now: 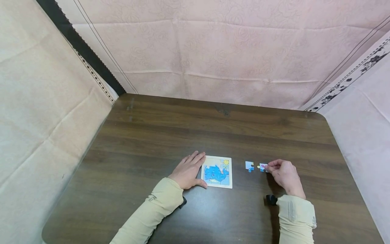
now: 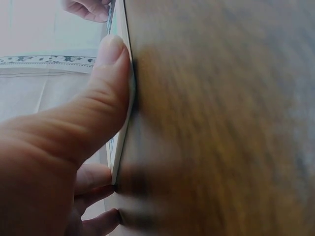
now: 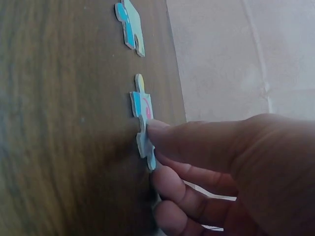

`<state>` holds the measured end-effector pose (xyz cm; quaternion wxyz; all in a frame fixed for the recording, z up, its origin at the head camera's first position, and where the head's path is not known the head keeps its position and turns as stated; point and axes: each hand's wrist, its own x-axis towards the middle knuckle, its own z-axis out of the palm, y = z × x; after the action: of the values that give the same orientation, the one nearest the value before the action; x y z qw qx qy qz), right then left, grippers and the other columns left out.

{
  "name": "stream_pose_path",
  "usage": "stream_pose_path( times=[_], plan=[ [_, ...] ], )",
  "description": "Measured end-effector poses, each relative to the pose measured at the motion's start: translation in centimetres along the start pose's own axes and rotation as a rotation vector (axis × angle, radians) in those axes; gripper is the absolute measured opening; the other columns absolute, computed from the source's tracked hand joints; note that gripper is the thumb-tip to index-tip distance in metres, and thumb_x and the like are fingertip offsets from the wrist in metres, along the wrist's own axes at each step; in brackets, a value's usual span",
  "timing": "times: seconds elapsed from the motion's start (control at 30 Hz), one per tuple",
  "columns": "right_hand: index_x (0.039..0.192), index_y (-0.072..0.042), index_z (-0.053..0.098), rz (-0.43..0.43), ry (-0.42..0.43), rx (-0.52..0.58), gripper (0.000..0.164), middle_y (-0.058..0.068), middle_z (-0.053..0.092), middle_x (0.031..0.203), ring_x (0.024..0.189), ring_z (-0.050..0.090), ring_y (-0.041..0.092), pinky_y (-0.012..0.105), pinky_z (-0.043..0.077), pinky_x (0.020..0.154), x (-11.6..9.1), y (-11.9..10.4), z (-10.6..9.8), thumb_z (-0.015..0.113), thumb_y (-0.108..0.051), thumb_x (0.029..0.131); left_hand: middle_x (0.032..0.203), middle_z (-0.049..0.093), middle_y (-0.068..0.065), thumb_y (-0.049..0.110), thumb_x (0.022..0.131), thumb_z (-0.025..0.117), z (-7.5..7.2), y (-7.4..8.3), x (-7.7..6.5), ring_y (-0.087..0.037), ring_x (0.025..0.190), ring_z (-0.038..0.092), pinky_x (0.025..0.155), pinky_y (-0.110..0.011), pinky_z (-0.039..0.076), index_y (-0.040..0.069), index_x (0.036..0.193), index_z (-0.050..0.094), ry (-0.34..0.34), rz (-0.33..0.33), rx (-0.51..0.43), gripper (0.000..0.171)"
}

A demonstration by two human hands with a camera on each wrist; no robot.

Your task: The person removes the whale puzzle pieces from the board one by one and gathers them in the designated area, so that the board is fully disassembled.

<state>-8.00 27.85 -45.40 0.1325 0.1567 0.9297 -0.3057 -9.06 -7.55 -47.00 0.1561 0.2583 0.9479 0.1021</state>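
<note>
- Clock as the person sits: 12 is away from the body.
- Board (image 1: 230, 174) lies flat on the table (image 1: 170, 128), mid-front. Blue animal picture on it, sun at its 1 o'clock corner. Pale stretch from 10 to 12 o'clock may be bare backing; too small to be sure.
- Left hand (image 1: 189, 171) at the board's 9 o'clock, fingers extended and spread, fingertips at the 10 o'clock corner, thumb near the 7 o'clock one. Touching the board, not wrapped round it.
- Spare piece (image 1: 249, 165) at the board's 3 o'clock, apart from it, untouched.
- Held piece (image 1: 262, 167) farther out at 3 o'clock: pale and blue, pink mark, yellow tab pointing to 9 toward the spare. The two near each other, not joined.
- Right hand (image 1: 284, 174) pinches the held piece at its 3 o'clock end, thumb on the printed face. Whether the piece is clear of the table, cannot tell.
- Hands well apart.
- Step in hand, my reading: picking up or positioning one piece while the other hand steadies the board.
- Next move would call for a firm pinch, tab lined up before any pressing, board kept from sliding.
</note>
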Motion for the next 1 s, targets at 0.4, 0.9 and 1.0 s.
stream_pose_path(
  times=[0.4,0.9,1.0],
  plan=[
    [0.105,0.000,0.067,-0.170,0.202,0.023,0.028,0.009,0.065,0.084,0.073,0.058,0.022,0.032,0.046,0.064,-0.6,0.2,-0.8,0.059,-0.026,0.098,0.162,0.018,-0.002,0.067,0.075,0.066,-0.3,0.0,0.0,-0.025,0.148,0.011,0.117,-0.044,0.019,0.010,0.155,0.025,0.006,0.013,0.001,0.106],
    [0.106,-0.001,0.065,-0.264,0.167,0.023,0.022,0.011,0.063,0.090,0.077,0.058,0.023,0.033,0.048,0.065,-0.8,-3.5,2.2,0.065,-0.018,0.094,0.162,0.016,-0.001,0.068,0.075,0.066,-0.1,-0.2,0.2,-0.023,0.149,0.009,0.118,-0.043,0.017,0.011,0.155,0.023,-0.005,0.004,-0.005,0.107],
    [0.107,-0.002,0.065,-0.315,0.141,0.005,0.022,0.010,0.060,0.092,0.079,0.055,0.024,0.034,0.048,0.066,-1.1,-4.9,3.4,0.067,-0.018,0.093,0.162,0.016,-0.001,0.068,0.075,0.065,0.0,-0.3,0.2,-0.024,0.149,0.009,0.118,-0.043,0.017,0.011,0.155,0.023,-0.002,0.013,-0.004,0.107]
  ],
)
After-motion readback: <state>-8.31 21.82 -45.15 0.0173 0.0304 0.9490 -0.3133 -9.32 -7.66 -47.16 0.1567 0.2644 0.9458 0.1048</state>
